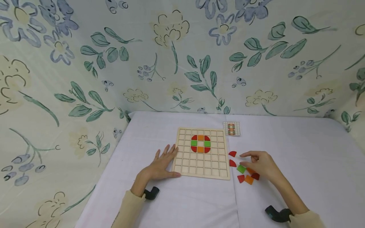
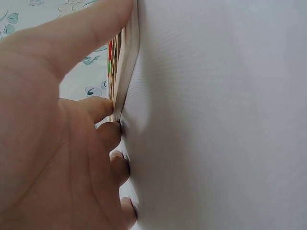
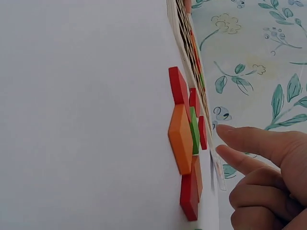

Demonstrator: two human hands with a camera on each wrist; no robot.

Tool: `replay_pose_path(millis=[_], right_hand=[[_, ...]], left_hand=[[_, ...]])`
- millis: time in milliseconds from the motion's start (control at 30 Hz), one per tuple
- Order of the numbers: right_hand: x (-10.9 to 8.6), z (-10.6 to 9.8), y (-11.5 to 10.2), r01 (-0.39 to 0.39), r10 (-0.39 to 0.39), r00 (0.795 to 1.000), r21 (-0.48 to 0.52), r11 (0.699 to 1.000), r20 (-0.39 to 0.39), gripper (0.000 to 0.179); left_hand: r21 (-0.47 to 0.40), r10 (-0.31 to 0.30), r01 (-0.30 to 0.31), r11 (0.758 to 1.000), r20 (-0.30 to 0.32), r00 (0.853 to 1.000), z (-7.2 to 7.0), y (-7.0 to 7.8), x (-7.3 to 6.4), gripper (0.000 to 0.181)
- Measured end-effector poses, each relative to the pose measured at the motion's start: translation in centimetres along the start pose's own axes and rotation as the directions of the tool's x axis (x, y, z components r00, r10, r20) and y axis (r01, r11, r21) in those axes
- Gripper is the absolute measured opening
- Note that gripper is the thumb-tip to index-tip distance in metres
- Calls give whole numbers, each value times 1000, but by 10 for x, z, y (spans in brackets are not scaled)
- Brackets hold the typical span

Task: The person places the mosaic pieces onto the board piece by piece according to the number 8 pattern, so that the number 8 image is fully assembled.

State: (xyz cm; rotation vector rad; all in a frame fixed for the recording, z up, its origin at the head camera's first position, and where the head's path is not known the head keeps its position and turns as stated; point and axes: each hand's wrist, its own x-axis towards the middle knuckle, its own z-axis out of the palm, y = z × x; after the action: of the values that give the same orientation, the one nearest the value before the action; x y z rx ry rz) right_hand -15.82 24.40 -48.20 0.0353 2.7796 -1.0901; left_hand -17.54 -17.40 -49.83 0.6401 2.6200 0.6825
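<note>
A square wooden grid board [image 1: 182, 158] lies on the cloth, with a ring of red, orange and green tiles [image 1: 201, 149] set in its upper middle cells. My left hand [image 1: 159, 166] has its fingers spread along the board's left side, the thumb at the near corner; the left wrist view shows them against the edge. Over the loose tiles hovers my right hand [image 1: 263, 163], thumb and index finger stretched out with a gap between them and nothing held. Beneath and beside it are a green tile [image 1: 241, 168], an orange tile [image 3: 181, 139] and several red rounded tiles [image 1: 232, 154].
A small pattern card [image 1: 232, 129] with a printed grid lies behind the board's right corner. White cloth [image 1: 308, 148] covers the table. Floral fabric [image 1: 171, 79] hangs behind and at the left. Dark wrist devices [image 1: 278, 214] sit under both forearms.
</note>
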Motion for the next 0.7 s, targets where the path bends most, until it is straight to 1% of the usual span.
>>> replay_pose_path(millis=[233,467,600,700], right_hand=[[-13,-10,20,-37,37,999,-13,999,31,46],[-16,-10,30,-39,39,999,-57,998,-1,47],[-13,-8,30,-6,6,1000,-50,999,-12,45],[-11,-7,29,17,-19,999,-59,998,-29,46]], left_hand=[[-1,7,-7,1000,-4,1000,0,0,0,110],[1,7,-7,1000,-3,1000,0,1,-1,110],[2,5,-5,1000,-1,1000,0,1,-1,110],[9,0,0,1000,-2,1000,0,1,0,110]])
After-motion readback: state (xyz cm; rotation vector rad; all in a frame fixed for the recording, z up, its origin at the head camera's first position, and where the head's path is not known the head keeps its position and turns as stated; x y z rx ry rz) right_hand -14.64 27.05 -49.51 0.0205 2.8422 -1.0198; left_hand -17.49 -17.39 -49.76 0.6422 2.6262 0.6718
